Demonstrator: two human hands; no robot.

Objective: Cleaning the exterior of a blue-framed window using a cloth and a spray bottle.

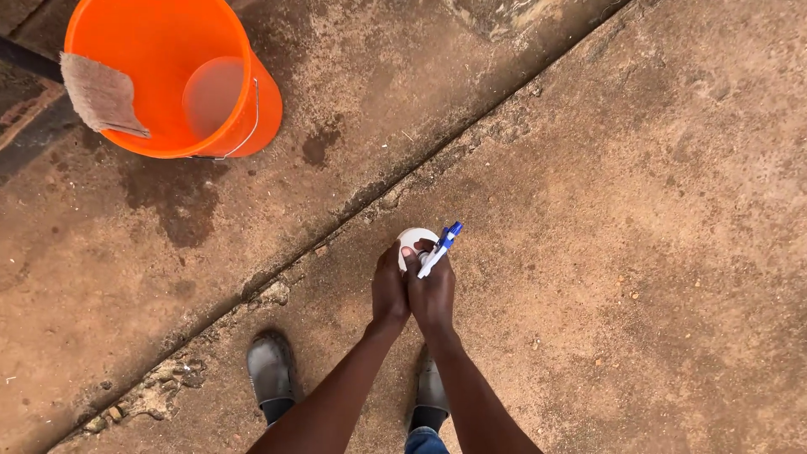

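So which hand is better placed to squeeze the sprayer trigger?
Probably the right hand: it sits against the blue and white spray head, fingers at the trigger. The left hand grips the white bottle beside it, steadying it.

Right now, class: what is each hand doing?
Left hand: closed around the white spray bottle.
Right hand: closed on the bottle's blue and white trigger head.

No labels, signs or screens here.
One package only: a white spray bottle (414,244) with a blue-and-white trigger, centre frame.
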